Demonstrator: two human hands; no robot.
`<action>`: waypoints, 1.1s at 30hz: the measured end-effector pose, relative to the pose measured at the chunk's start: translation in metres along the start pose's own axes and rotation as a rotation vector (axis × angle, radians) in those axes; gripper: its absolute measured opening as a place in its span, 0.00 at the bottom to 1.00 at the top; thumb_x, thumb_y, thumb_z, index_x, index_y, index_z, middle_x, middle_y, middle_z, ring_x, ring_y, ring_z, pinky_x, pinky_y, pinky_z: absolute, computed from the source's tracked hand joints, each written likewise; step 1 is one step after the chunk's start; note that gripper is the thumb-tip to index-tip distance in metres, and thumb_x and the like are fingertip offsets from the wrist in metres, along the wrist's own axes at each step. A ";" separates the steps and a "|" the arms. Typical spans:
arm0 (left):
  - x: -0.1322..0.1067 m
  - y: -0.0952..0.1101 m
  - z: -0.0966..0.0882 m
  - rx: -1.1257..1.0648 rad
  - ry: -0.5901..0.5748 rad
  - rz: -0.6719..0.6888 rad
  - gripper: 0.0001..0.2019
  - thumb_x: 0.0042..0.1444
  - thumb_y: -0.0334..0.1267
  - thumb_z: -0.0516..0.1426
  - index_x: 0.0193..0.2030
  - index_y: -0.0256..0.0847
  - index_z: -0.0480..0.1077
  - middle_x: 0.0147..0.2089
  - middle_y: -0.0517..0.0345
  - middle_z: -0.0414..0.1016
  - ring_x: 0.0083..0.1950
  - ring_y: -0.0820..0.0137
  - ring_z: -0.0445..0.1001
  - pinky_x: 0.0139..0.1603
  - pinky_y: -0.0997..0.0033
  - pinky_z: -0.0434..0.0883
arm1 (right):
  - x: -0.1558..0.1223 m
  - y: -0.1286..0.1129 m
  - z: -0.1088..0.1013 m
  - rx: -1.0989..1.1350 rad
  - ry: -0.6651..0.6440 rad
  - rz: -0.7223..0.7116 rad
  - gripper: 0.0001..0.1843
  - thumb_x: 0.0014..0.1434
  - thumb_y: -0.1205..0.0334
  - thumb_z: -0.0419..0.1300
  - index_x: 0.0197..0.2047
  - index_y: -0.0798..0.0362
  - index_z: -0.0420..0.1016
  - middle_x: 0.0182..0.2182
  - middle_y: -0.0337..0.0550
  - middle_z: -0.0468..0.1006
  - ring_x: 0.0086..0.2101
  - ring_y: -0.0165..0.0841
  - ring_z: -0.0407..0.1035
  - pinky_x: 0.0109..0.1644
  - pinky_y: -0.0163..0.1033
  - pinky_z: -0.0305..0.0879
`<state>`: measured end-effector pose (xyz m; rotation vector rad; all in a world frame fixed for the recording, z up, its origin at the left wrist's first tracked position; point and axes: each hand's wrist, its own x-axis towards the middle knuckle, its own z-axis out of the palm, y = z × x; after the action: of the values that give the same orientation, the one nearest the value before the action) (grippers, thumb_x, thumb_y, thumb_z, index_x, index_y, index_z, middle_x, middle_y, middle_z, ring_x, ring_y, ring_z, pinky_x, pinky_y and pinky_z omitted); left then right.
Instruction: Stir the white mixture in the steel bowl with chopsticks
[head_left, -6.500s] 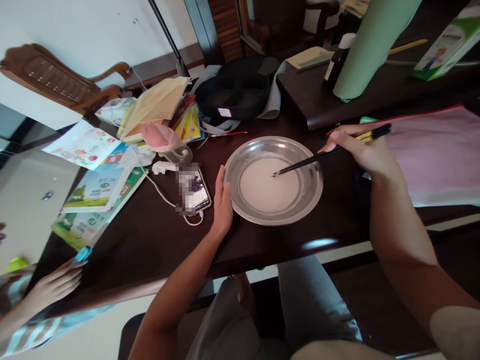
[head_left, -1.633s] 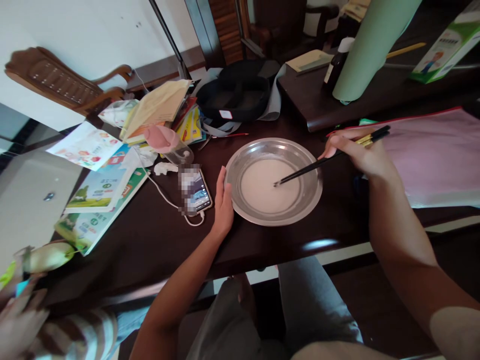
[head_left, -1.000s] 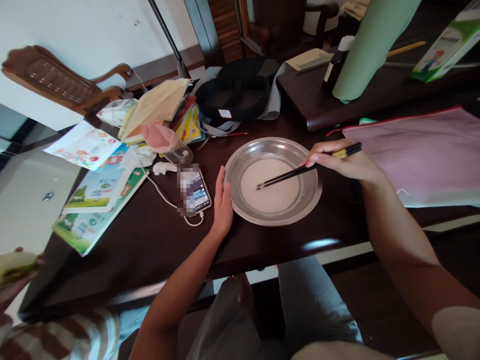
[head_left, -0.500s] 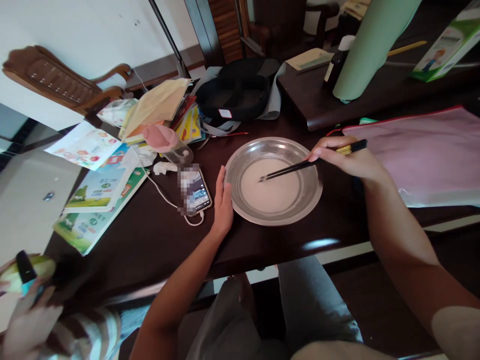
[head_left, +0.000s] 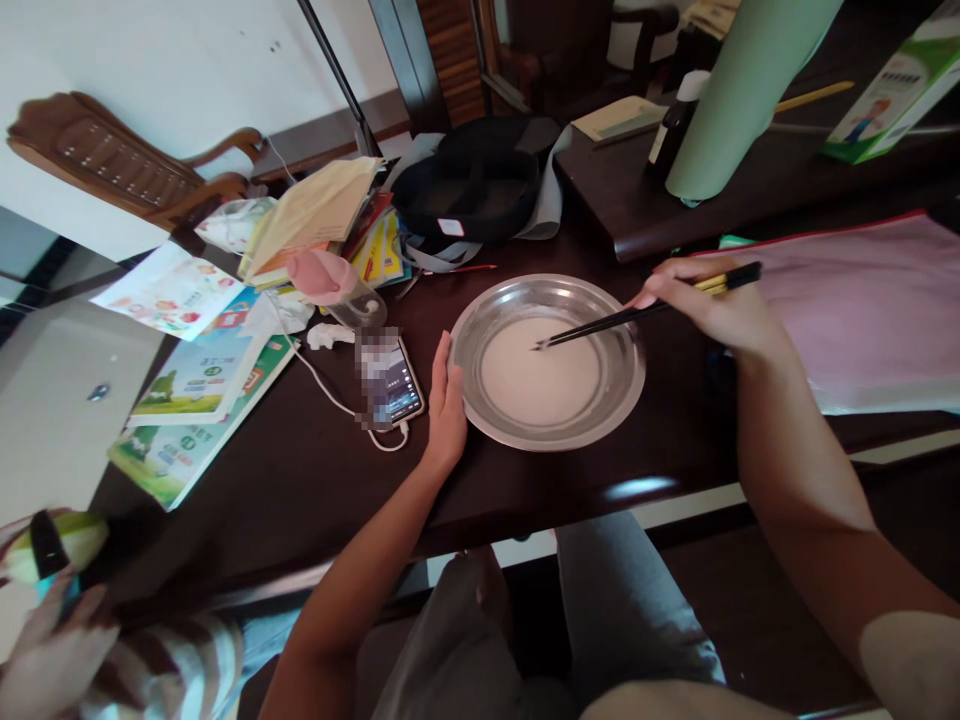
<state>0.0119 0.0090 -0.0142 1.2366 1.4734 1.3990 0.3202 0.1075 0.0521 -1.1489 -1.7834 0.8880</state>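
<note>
Basin (head_left: 622, 378) set back from table edge (head_left: 517, 515), left hand (head_left: 448, 420) touching.

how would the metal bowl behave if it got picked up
The bowl looks metal, so likely stiff, and its shiny surface may be slippery. The pale, level contents seem liquid, so they'd probably slosh if it tilted.

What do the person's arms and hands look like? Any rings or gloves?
The left hand and right hand are bare, with no gloves, rings or watch to see. The right arm has a short, pale beige sleeve; no left sleeve shows.
</note>
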 end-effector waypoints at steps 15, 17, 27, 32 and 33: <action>0.000 -0.003 -0.002 -0.003 -0.002 0.011 0.31 0.65 0.59 0.52 0.71 0.52 0.59 0.78 0.56 0.53 0.79 0.60 0.51 0.79 0.55 0.49 | 0.000 0.002 -0.006 0.071 0.066 -0.006 0.17 0.60 0.50 0.65 0.23 0.48 0.80 0.25 0.41 0.82 0.30 0.36 0.74 0.41 0.43 0.66; 0.000 -0.003 -0.002 -0.001 -0.001 0.007 0.31 0.64 0.59 0.53 0.71 0.52 0.59 0.78 0.56 0.54 0.79 0.60 0.51 0.79 0.55 0.49 | -0.001 0.002 -0.009 0.132 -0.006 -0.014 0.19 0.60 0.50 0.65 0.20 0.48 0.79 0.23 0.41 0.81 0.28 0.36 0.74 0.39 0.43 0.66; 0.000 -0.001 -0.002 0.006 0.003 -0.003 0.32 0.64 0.59 0.53 0.71 0.52 0.59 0.78 0.56 0.54 0.79 0.61 0.52 0.79 0.57 0.49 | -0.001 0.002 0.002 0.033 0.023 -0.037 0.16 0.61 0.50 0.63 0.26 0.48 0.82 0.27 0.41 0.83 0.32 0.35 0.75 0.41 0.42 0.65; 0.000 -0.001 -0.003 0.028 0.004 -0.002 0.33 0.64 0.59 0.52 0.72 0.50 0.58 0.78 0.55 0.53 0.79 0.61 0.51 0.79 0.58 0.49 | -0.003 0.002 -0.001 0.164 -0.110 -0.038 0.19 0.61 0.50 0.64 0.22 0.48 0.80 0.24 0.40 0.80 0.29 0.35 0.75 0.39 0.42 0.66; 0.000 -0.002 -0.003 0.027 0.003 -0.002 0.33 0.64 0.59 0.52 0.72 0.50 0.58 0.78 0.55 0.53 0.79 0.61 0.51 0.79 0.58 0.49 | -0.003 0.000 0.002 0.139 -0.186 -0.032 0.18 0.61 0.49 0.63 0.23 0.49 0.80 0.26 0.41 0.82 0.31 0.35 0.76 0.40 0.42 0.66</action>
<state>0.0087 0.0079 -0.0154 1.2504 1.5000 1.3844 0.3194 0.1044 0.0506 -0.9729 -1.8496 1.1120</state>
